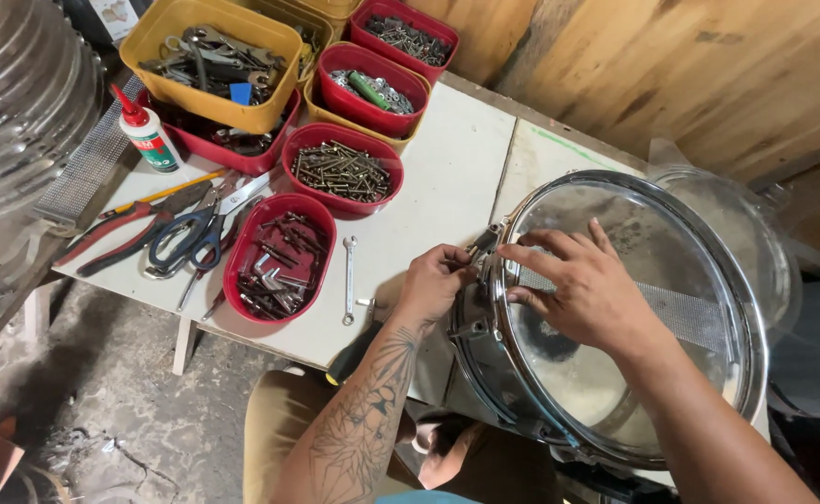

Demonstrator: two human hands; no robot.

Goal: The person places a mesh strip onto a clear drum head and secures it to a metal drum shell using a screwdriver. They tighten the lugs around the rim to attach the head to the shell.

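Note:
A chrome snare drum point(708, 280) rests tilted on the edge of the white table point(447, 187) and on my lap, clear bottom head up, with a band of snare wires point(681, 313) across it. My right hand point(583, 285) lies flat on the head near the left rim, fingers spread. My left hand point(433, 280) pinches a small metal fitting point(483, 245) at the rim's left side, on the shell's hardware.
Red oval tubs of screws point(343, 171) and bolts point(277, 257) sit on the table, with yellow and red bins of tools point(209, 61) behind. Pliers, scissors point(186, 238), a small wrench point(348, 278), a glue bottle point(147, 135) and a second drum hoop point(755, 224) lie nearby.

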